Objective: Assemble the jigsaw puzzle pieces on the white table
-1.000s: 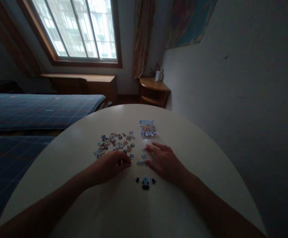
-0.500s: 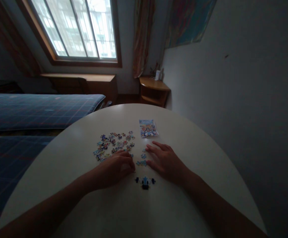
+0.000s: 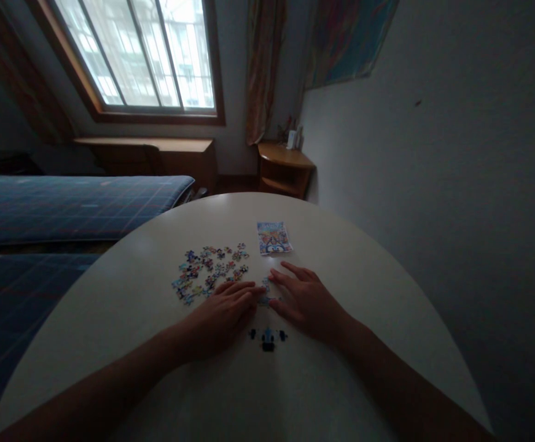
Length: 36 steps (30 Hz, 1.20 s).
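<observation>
- Filling most of the view, the round white table (image 3: 341, 258) carries everything.
- Left hand (image 3: 223, 316) and right hand (image 3: 306, 301) lie flat, fingers spread, meeting over a small piece (image 3: 264, 300).
- Loose puzzle pieces (image 3: 209, 270) are scattered just beyond the left hand.
- Picture card (image 3: 273, 237) lies beyond the right hand.
- Small joined cluster (image 3: 268, 337) sits nearer than both hands.

i count two of my hands on one round table (image 3: 363, 288). one picture card (image 3: 274, 237) lies by one joined cluster (image 3: 267, 336); loose pieces (image 3: 209, 270) are too many to count.
</observation>
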Tool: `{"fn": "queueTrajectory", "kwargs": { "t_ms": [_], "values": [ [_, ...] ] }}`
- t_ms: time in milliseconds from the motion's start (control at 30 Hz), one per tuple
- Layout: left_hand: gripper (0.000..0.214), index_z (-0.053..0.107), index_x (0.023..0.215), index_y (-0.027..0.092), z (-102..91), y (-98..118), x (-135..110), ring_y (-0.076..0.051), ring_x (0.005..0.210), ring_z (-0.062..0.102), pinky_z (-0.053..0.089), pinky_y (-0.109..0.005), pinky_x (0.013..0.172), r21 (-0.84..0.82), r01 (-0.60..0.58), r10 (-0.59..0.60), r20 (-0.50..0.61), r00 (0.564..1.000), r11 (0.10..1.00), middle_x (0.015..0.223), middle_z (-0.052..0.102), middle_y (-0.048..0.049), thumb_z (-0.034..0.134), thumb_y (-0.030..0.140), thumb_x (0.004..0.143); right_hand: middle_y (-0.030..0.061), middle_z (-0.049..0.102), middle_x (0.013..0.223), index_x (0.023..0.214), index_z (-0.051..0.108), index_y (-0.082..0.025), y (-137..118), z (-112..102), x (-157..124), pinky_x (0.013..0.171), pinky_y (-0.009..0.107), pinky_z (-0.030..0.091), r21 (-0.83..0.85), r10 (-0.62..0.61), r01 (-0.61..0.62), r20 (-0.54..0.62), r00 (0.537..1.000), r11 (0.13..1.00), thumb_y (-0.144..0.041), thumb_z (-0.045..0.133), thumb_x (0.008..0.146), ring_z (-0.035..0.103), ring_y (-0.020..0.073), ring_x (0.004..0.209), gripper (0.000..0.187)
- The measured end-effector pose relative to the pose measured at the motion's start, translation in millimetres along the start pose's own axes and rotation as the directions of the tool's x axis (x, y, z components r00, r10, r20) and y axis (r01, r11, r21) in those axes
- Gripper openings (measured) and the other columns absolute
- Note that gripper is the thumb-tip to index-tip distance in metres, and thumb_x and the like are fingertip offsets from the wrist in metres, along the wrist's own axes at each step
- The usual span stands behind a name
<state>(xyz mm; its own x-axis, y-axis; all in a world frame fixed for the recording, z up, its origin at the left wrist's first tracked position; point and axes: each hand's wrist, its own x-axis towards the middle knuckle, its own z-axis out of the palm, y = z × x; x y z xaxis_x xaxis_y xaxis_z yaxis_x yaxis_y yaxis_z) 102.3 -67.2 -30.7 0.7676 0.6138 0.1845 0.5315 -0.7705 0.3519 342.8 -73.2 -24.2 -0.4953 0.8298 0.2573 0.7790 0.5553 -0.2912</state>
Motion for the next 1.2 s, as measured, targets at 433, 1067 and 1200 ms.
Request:
{"fn": "queueTrajectory", "kwargs": {
  "t_ms": [433, 1067, 1200],
  "values": [
    [0.027, 0.054, 0.122, 0.022, -0.8, -15.2, 0.2, -0.021, 0.134, 0.048, 0.035, -0.044, 0.114, -0.12, 0.017, -0.018, -0.01, 1.0, 0.993, 0.136, 0.06, -0.0066, 0.039, 0.018, 0.1, 0.0147, 0.057, 0.141, 0.138, 0.054, -0.017, 1.1, 1.1, 0.4, 0.111, 0.052, 0.036, 0.017, 0.007, -0.006, -0.008, 1.0, 1.0, -0.046, 0.057, 0.091, 0.038, 0.0303, 0.142, 0.055],
    [0.033, 0.052, 0.132, 0.023, -3.3, -14.6, 2.8, -0.021, 0.135, 0.046, 0.032, -0.045, 0.116, -0.106, 0.004, -0.004, -0.003, 1.0, 0.994, 0.138, 0.06, -0.0072, 0.036, 0.022, 0.103, 0.0175, 0.059, 0.138, 0.139, 0.053, -0.012, -1.9, -0.5, -0.3, 0.11, 0.053, 0.04, 0.058, -0.037, 0.036, 0.013, 0.999, 0.998, -0.045, 0.06, 0.09, 0.039, 0.0325, 0.142, 0.059],
    [0.034, 0.052, 0.132, 0.023, -5.0, -14.8, 3.0, -0.021, 0.134, 0.047, 0.032, -0.046, 0.116, -0.11, 0.0, 0.001, 0.01, 1.0, 0.994, 0.136, 0.061, -0.0073, 0.038, 0.021, 0.102, 0.0174, 0.059, 0.138, 0.139, 0.053, -0.014, -2.5, -0.2, -0.6, 0.109, 0.053, 0.041, 0.066, -0.035, 0.035, -0.007, 0.999, 0.997, -0.045, 0.061, 0.089, 0.039, 0.0325, 0.141, 0.059]
  ]
}}
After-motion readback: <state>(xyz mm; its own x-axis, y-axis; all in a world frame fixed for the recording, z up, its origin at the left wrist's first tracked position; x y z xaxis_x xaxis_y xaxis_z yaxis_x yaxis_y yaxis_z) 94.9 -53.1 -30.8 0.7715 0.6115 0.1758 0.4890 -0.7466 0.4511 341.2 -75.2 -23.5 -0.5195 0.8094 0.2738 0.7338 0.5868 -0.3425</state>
